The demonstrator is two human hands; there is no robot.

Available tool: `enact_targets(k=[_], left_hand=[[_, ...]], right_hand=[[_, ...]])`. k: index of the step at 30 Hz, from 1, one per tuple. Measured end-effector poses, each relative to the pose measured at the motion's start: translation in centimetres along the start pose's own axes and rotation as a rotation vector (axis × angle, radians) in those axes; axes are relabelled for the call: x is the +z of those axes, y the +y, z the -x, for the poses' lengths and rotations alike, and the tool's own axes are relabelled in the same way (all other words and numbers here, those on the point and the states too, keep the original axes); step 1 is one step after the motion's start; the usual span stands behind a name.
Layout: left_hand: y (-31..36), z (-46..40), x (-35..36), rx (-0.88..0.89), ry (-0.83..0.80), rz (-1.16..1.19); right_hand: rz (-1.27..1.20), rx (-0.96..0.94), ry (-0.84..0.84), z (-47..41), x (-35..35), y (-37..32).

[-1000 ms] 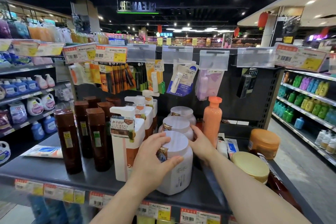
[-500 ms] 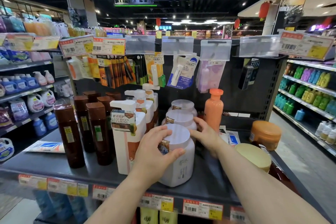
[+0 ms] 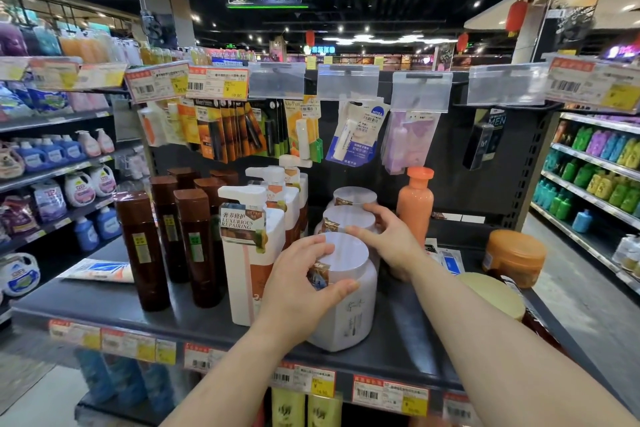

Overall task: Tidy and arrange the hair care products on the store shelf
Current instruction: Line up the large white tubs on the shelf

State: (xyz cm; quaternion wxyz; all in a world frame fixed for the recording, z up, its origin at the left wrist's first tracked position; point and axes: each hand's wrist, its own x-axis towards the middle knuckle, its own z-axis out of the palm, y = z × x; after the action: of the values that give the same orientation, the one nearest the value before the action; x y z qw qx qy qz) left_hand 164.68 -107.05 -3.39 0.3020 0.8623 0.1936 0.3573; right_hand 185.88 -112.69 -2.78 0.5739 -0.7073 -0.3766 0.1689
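Observation:
Three white jars stand in a row running back on the dark shelf [image 3: 104,308]. My left hand [image 3: 298,288] grips the lid of the front white jar [image 3: 349,315] from the left. My right hand [image 3: 388,239] lies with spread fingers against the right side of the second white jar [image 3: 346,220]; a third white jar [image 3: 355,196] stands behind it. White pump bottles [image 3: 252,253] stand just left of the jars, and brown bottles [image 3: 194,246] further left. An orange bottle [image 3: 415,204] stands at the back right.
An orange-lidded tub [image 3: 516,258] and a yellow-lidded tub [image 3: 495,295] sit at the shelf's right end. A flat tube [image 3: 97,270] lies at the left. Lip balm cards [image 3: 356,135] hang above. Aisle shelves flank both sides.
My right hand has come forward from behind the front jar to the side of the second jar. My left hand keeps its hold on the front jar's lid.

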Motion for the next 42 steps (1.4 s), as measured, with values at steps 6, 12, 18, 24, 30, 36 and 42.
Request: enact_targets(k=[6,12,18,24,30,36,42], left_hand=[[-0.2,0.0,0.0,-0.010,-0.002,0.021],[0.1,-0.1,-0.1,-0.002,-0.001,0.011],[-0.1,-0.1,0.0,-0.005,0.001,0.012],[0.0,-0.1,0.0,-0.022,-0.010,0.020],[-0.2,-0.2,0.0,-0.024,-0.002,0.028],[-0.3,-0.1,0.0,-0.005,0.009,0.024],[-0.2,-0.2,0.2,0.005,0.016,0.019]], right_hand=[[0.006,-0.051,-0.057,-0.3,-1.0,0.0],[-0.047,-0.007,-0.115,-0.1,-0.6,-0.5],[0.155,-0.078,-0.023,0.2,0.1,-1.8],[0.183,-0.097,0.010,0.1,-0.4,-2.1],[0.125,-0.070,-0.062,-0.4,-1.1,-2.0],[0.152,-0.178,0.078,0.9,-0.9,-1.6],[0.254,-0.155,0.739,1.5,-3.9,-1.4]])
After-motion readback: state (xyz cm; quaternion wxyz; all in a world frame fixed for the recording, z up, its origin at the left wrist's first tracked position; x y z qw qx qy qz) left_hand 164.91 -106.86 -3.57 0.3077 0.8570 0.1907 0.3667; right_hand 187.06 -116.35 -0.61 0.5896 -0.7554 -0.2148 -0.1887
